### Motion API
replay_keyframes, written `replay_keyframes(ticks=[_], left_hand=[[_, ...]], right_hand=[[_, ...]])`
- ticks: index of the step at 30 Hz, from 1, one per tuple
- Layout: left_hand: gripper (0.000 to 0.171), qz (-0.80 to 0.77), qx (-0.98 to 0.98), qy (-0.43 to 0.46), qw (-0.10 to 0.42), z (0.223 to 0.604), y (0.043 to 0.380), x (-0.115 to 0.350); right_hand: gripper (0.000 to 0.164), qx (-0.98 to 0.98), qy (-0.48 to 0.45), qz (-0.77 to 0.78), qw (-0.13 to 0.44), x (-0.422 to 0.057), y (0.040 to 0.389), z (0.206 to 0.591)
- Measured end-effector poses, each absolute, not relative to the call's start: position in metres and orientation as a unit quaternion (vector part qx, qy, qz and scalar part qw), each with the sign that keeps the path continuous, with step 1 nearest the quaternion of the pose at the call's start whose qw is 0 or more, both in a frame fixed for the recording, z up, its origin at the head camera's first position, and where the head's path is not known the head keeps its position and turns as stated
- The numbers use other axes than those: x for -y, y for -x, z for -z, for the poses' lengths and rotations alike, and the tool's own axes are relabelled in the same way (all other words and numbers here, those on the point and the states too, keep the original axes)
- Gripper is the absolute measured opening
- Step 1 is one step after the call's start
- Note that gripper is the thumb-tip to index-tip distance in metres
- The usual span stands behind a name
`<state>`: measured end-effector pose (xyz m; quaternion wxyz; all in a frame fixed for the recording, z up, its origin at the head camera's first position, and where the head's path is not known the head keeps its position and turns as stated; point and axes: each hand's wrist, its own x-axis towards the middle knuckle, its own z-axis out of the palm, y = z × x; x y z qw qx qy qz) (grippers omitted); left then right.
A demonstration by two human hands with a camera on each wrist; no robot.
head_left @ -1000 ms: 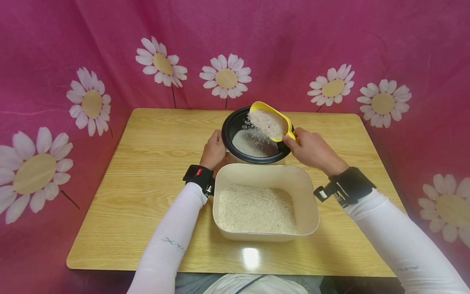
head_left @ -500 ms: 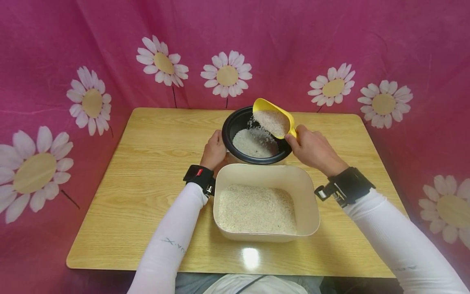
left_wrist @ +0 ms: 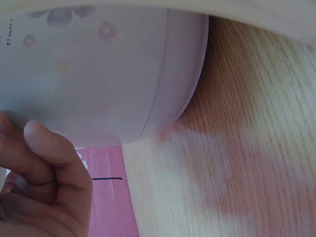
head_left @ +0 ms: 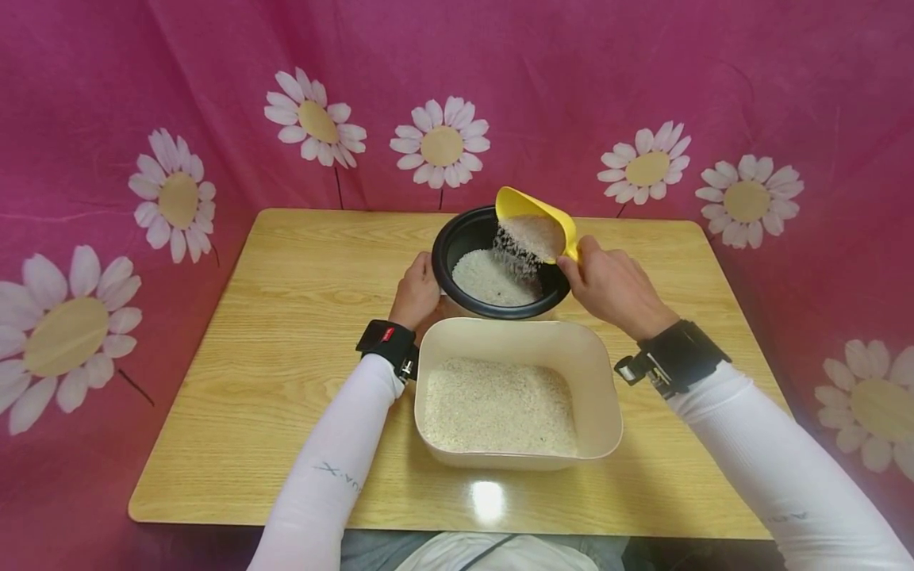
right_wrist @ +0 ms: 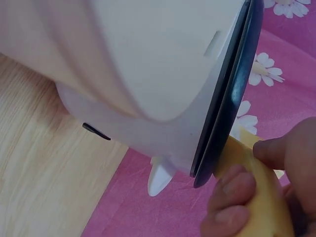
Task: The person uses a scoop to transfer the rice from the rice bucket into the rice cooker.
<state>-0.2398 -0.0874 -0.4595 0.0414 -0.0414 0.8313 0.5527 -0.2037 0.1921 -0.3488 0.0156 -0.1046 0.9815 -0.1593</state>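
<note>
My right hand (head_left: 616,285) grips the handle of a yellow scoop (head_left: 510,203), tilted over a rice cooker. Rice pours from the scoop's lip into the black inner pot (head_left: 444,266), where a white mound of rice (head_left: 489,277) lies. At the cooker's left side is my left hand (head_left: 416,292); in the left wrist view its fingers (left_wrist: 54,143) curl at the flower-printed cooker body (left_wrist: 98,89), apparently round a side handle that is mostly hidden. The right wrist view shows a white side handle (right_wrist: 161,177) below the pot's dark rim.
A beige bin (head_left: 603,396), partly filled with rice (head_left: 500,404), stands in front of the cooker, near the person. Both stand on a wooden table (head_left: 286,317). Pink cloth with daisies (head_left: 543,95) hangs behind and on both sides.
The scoop has tipped more steeply and moved slightly up and right. Less rice remains in it, and rice keeps falling into the pot. The left hand stays in place.
</note>
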Motion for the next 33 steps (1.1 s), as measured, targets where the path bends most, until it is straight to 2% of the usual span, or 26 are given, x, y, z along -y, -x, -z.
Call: replay_keyframes(ticks=[9,25,33], left_hand=[[0.046,-0.540,-0.841,0.027,0.021,0.4615,0.2415,0.0880],[0.045,-0.546,-0.836,0.033,0.037,0.4609,0.2411,0.0882],[0.045,-0.543,-0.838,0.032,0.033,0.4611,0.2419,0.0887]], right_hand=[[0.034,-0.984,0.117,0.131,-0.034,-0.1951,0.2029,0.3503],[0.037,-0.984,0.103,0.121,-0.083,-0.1992,0.2036,0.3488],[0.041,-0.984,0.095,0.130,-0.072,-0.1994,0.2018,0.3460]])
